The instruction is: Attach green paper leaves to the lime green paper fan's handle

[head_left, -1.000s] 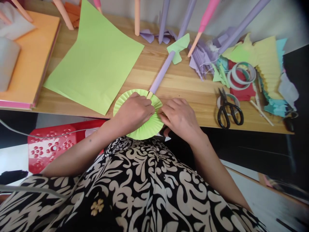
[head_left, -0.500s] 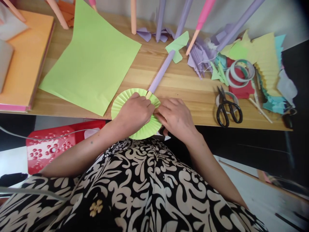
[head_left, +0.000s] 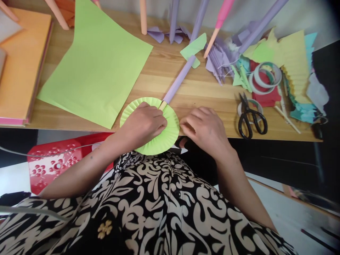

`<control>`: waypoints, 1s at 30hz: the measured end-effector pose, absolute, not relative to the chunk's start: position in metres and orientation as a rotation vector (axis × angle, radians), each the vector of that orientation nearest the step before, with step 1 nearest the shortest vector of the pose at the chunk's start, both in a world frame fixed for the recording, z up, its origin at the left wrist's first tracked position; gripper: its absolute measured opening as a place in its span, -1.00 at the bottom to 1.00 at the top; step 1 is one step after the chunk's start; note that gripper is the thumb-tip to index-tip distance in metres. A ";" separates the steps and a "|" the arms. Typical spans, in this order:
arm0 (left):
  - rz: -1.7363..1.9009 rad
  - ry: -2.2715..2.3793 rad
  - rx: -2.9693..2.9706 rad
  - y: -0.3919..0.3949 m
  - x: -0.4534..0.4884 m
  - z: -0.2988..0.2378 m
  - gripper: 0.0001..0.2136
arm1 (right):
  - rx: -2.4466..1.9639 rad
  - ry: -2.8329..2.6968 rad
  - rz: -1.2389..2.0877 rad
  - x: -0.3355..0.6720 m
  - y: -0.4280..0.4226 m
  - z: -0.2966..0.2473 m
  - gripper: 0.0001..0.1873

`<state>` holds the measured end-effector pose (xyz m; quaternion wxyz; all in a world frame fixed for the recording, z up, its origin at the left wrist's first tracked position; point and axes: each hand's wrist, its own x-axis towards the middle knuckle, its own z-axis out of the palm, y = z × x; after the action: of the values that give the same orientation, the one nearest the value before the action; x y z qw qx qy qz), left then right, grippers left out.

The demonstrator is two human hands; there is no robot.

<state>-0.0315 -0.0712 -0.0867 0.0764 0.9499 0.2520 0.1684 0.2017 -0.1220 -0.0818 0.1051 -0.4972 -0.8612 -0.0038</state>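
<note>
At the front edge of the table is a round pleated light-green paper fan [head_left: 170, 136]. A purple-wrapped stick [head_left: 178, 80] runs from its middle up to the right, its pale lower end showing beside my knuckles. My left hand [head_left: 145, 122] lies across the fan with its fingers closed at the centre, hiding the spot where stick and pleats meet. Just off the fan's right edge, my right hand [head_left: 204, 127] is curled with its thumb and fingers drawn together. Whatever is between those fingertips, if anything, is too small to make out.
A large green paper sheet [head_left: 103, 67] lies to the left, beside an orange paper stack [head_left: 23, 63]. Black scissors [head_left: 251, 118] and tape rolls [head_left: 268, 76] sit at right, near paper scraps [head_left: 292, 53]. Wrapped sticks [head_left: 143, 17] stand along the back.
My right hand has moved right, from the fan's centre to just beyond its edge. My left hand stays on the fan, which has turned or shifted slightly.
</note>
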 end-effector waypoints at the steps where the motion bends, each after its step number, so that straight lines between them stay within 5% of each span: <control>1: 0.523 0.761 2.807 -0.071 -0.034 -0.086 -0.74 | -1.464 -2.534 -0.003 0.199 -0.121 -0.081 -0.78; 30: 0.430 0.924 2.950 -0.075 -0.022 -0.094 -0.77 | -1.376 -2.609 0.077 0.170 -0.111 -0.083 -0.74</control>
<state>-0.0218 -0.0755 -0.0942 0.0105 0.9451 0.2960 0.1378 0.1696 -0.1108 -0.0834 0.0955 -0.4642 -0.8802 0.0260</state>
